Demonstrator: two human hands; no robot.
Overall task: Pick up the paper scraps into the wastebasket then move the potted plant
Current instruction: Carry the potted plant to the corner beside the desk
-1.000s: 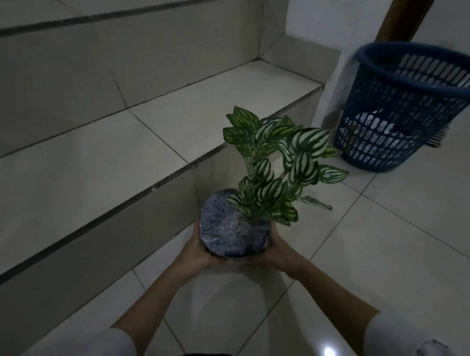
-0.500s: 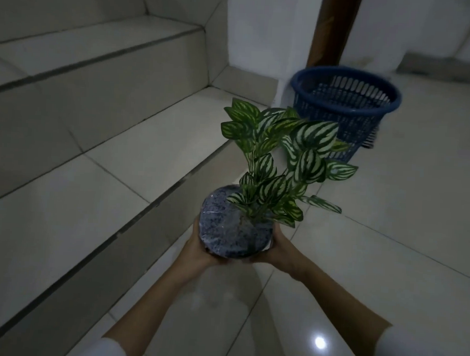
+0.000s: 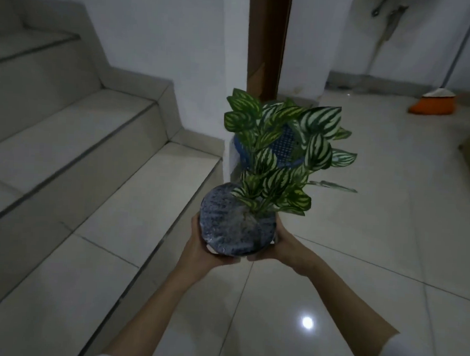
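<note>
Green potted plant between both hands.

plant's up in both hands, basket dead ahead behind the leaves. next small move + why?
Probably carry the potted plant a little further, level, toward a bare patch of floor and lower it there. Left hand and right hand cup the pot from both sides in mid-air; the wastebasket sits straight ahead, so steer beside it.

Dim interior. Glossy pale tiled floor with dark grout lines and one bright light reflection. Tiled stairs rising at left. White walls; brown wooden post. Orange broom leaning at far right wall.
</note>
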